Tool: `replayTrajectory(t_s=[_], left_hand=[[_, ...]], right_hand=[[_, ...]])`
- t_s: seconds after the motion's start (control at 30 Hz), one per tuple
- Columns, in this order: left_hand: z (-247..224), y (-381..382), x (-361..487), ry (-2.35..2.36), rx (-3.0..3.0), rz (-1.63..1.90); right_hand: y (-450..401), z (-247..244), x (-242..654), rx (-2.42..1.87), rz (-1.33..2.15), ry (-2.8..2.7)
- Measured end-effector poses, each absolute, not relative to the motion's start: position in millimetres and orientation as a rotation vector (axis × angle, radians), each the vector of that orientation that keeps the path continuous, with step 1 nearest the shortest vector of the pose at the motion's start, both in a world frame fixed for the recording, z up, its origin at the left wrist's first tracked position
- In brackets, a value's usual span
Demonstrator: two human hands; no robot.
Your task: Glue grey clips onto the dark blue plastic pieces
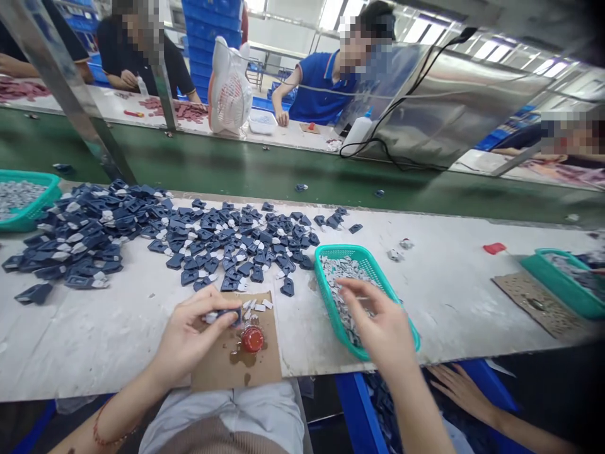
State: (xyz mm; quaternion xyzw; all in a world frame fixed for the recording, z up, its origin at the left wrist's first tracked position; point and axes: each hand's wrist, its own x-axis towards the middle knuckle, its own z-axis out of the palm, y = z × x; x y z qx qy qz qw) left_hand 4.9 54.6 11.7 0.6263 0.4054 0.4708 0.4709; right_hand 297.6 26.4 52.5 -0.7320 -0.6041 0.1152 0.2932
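Note:
My left hand (pixel 198 328) pinches a dark blue plastic part with a pale piece on it (pixel 231 316), above the left part of a brown cardboard sheet (pixel 212 372). On that sheet sit a round red cap (pixel 252 339), wet brown spots and several small white pieces (pixel 259 306). Over a green basket (pixel 366 255) of small grey-white pieces (pixel 345 268) is my right hand (pixel 378 315), thumb and forefinger apart, with nothing visible between them. Loose dark blue parts (pixel 236 233) lie heaped beyond my left hand.
Another green basket (pixel 28 217) stands at the far left. To the right are a red piece (pixel 494 248), a cardboard sheet (pixel 524 302) and a green basket (pixel 562 290). Another person's hand (pixel 458 384) reaches over a blue crate (pixel 352 403) below the table edge. People work across the green belt (pixel 265 170).

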Motion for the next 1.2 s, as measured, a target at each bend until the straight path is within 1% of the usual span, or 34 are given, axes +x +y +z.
replayTrajectory(t_s=[0.13, 0.3, 0.47, 0.6, 0.7, 0.8, 0.9, 1.0, 1.1, 1.2], left_hand=[[21, 95, -5, 1.142, 1.56, 1.097], [40, 167, -7, 1.431, 1.71, 0.942], [43, 261, 1, 1.579, 1.839, 0.839], [35, 331, 15, 1.726, 1.896, 0.731], [28, 369, 28, 1.78, 1.957, 0.612], [23, 394, 45, 1.823, 2.029, 0.522], [22, 409, 72, 1.839, 2.13, 0.526], [23, 418, 112, 1.714, 2.245, 0.547], [21, 424, 154, 1.514, 2.31, 0.549], [15, 425, 185, 1.389, 2.272, 0.557]], right_hand=[[78, 42, 362, -2.05, 0.177, -1.768], [121, 23, 383, -2.093, 0.125, -2.018], [125, 15, 386, -2.068, 0.019, -2.179], [117, 16, 387, -1.969, -0.043, -2.316], [112, 18, 387, -1.891, -0.083, -2.39], [109, 18, 388, -1.837, -0.105, -2.424], [111, 15, 392, -1.806, -0.085, -2.445], [113, 12, 397, -1.789, -0.035, -2.451], [110, 12, 401, -1.769, 0.108, -2.316], [101, 21, 397, -1.745, 0.326, -2.002]])
